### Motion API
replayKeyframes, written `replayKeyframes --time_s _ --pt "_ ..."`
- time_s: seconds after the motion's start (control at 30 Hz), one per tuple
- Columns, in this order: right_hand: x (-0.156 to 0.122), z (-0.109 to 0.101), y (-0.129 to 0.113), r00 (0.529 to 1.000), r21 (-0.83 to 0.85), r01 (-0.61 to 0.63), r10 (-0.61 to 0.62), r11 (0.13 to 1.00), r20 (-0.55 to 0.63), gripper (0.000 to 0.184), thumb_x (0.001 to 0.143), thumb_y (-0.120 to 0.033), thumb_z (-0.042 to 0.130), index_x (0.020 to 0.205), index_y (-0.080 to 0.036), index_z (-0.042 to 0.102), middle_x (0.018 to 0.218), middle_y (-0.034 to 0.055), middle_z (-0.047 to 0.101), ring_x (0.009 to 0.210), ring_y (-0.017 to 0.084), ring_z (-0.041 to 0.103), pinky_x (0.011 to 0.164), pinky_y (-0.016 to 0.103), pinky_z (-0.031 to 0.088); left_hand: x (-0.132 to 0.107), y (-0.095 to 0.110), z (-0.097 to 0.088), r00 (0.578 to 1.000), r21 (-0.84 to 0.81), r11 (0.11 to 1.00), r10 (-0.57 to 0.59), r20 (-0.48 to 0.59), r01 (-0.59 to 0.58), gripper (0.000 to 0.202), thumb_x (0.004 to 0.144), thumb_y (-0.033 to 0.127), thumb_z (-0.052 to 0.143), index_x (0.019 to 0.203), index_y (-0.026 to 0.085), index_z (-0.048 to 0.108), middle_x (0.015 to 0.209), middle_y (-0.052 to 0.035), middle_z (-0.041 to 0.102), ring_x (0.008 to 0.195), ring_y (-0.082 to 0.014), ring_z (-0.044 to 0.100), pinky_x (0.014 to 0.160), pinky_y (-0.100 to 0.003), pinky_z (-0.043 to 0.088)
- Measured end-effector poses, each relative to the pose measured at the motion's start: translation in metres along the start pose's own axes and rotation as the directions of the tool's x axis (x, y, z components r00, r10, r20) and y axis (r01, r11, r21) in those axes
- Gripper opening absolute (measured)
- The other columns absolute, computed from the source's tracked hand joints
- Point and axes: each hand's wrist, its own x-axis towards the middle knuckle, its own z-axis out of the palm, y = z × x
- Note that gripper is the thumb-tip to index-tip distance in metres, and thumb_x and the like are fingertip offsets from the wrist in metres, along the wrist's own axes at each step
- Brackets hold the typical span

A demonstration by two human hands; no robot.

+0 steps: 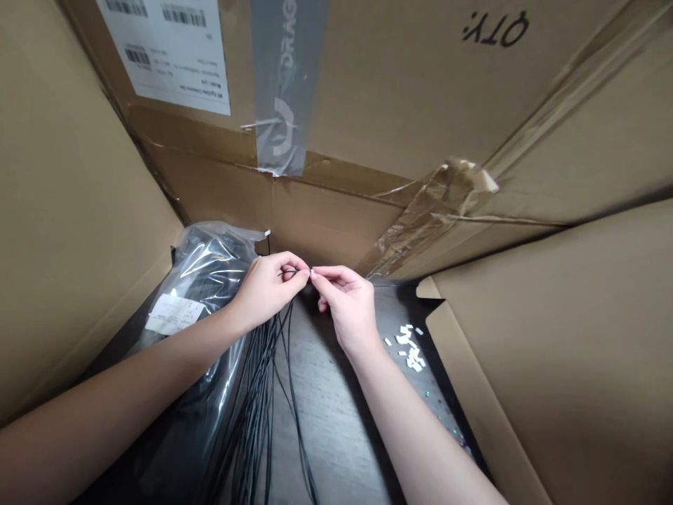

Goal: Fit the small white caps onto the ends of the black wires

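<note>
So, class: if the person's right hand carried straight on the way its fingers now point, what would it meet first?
Most likely the right hand would first meet the left hand, whose fingertips, pinching a thin black cable, lie directly ahead. Whether the two hands touch is hard to tell.

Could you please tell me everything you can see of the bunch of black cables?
The black cables are many thin, smooth-looking strands, perhaps plastic-coated, bunched loosely beside the clear bag. They run from around the left hand out of the picture's lower edge, a few bowing to the right. Behind that hand, one upright strand appears to end in a white tip. The left hand pinches another strand; the right hand pinches something small and white at its end.
</note>
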Motion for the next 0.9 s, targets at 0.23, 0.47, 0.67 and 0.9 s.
replayKeyframes --time_s 0.23,0.47,0.67,0.9 --pt "-0.0005 0.0016 -0.0048 1.000 -0.006 -0.014 0.015 1.000 0.011 0.022 0.065 -0.032 0.081 0.078 -0.017 0.073 0.068 0.0007 0.068 0.045 0.007 0.047 0.039 0.022 0.041 0.0009 0.0012 0.0001 0.997 0.052 0.996 0.070 -0.040 -0.068 0.010 0.080 0.023 0.059 0.075 0.016 0.064 0.072 -0.0009 0.063 0.063 -0.0114 0.053 0.057 -0.023 0.039" --pt "-0.0013 0.0017 -0.0027 1.000 -0.012 -0.026 0.026 1.000 0.010 0.023 0.065 -0.033 0.081 0.079 -0.016 0.073 0.064 0.0002 0.066 0.044 0.007 0.046 0.038 0.022 0.040 -0.0003 0.0028 -0.0025 0.997 0.049 0.996 0.075 -0.036 -0.073 0.008 0.079 0.019 0.059 0.073 0.016 0.064 0.068 0.0014 0.061 0.062 -0.0106 0.052 0.060 -0.023 0.039" --pt "-0.0030 0.0037 -0.0068 1.000 0.000 -0.019 0.019 1.000 0.010 0.022 0.065 -0.033 0.081 0.076 -0.016 0.072 0.066 0.0001 0.066 0.042 0.006 0.044 0.036 0.021 0.036 -0.0014 0.0056 -0.0030 0.998 0.024 0.998 0.056 -0.015 -0.056 0.008 0.079 0.019 0.060 0.074 0.016 0.065 0.068 0.0017 0.063 0.061 -0.0101 0.051 0.060 -0.023 0.038" --pt "-0.0031 0.0028 -0.0053 0.999 -0.015 -0.025 0.025 1.000 0.024 0.024 0.066 -0.034 0.081 0.078 -0.016 0.072 0.066 0.0006 0.067 0.041 0.006 0.043 0.036 0.022 0.035 -0.0008 -0.0012 -0.0022 0.998 -0.008 0.998 0.057 -0.004 -0.057 0.009 0.079 0.019 0.059 0.075 0.016 0.066 0.069 0.0010 0.063 0.063 -0.0108 0.052 0.059 -0.023 0.038"
